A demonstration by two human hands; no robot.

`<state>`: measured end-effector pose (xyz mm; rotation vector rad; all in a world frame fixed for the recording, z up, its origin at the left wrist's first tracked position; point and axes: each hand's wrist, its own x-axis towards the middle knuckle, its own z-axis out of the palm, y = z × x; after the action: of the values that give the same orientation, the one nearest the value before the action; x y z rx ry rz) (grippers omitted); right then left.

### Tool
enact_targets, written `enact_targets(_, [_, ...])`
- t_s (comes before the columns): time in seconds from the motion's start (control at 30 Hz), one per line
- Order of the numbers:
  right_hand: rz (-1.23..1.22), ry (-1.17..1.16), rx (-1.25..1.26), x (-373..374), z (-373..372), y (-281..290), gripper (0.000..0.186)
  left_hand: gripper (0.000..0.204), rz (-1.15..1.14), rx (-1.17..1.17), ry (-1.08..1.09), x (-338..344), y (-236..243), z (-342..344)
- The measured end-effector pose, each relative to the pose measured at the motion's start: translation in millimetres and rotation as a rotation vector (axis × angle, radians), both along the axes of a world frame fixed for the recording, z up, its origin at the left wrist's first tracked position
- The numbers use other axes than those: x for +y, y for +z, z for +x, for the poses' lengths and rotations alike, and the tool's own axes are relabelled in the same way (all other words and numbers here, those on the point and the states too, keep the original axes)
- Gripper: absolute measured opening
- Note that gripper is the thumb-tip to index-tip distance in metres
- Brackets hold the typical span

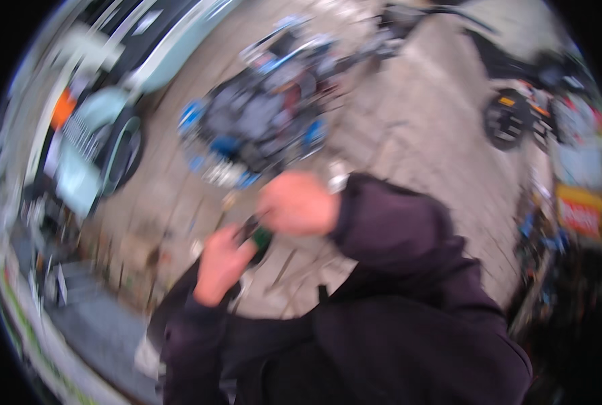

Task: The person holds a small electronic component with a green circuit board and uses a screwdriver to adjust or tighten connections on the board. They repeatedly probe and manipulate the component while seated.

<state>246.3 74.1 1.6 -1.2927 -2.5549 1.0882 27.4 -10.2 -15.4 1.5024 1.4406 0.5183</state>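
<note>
The whole picture is smeared by motion. In front of my body, both hands come together at a small dark object point(250, 228) with something green point(262, 238) beside it; its kind cannot be made out. My left hand point(221, 264) has its fingers closed on the near-left side of it. From the right, my right hand point(297, 204) reaches across, curled closed, with its fingertips at the object's upper end. Whatever the right fingers hold is hidden by blur.
A blue-and-grey machine resembling an engine point(260, 111) stands beyond my hands on the tiled floor point(415, 135). Pale green vehicle bodywork point(78, 182) is at left. Black wheels point(504, 120) and a yellow-and-red box point(579, 211) sit at right. A grey surface point(98, 317) lies lower left.
</note>
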Motion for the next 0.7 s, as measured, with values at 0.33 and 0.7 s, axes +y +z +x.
enact_targets(0.33, [0.173,-0.035,0.201,15.3,9.5,51.5,0.012,0.028,-0.275,-0.293,0.219,12.3,-4.9,-5.0])
enact_targets(0.7, [-0.454,-0.737,0.743,15.4,-6.1,33.1,0.034,0.032,-0.212,-0.925,0.457,31.1,20.9,-17.3])
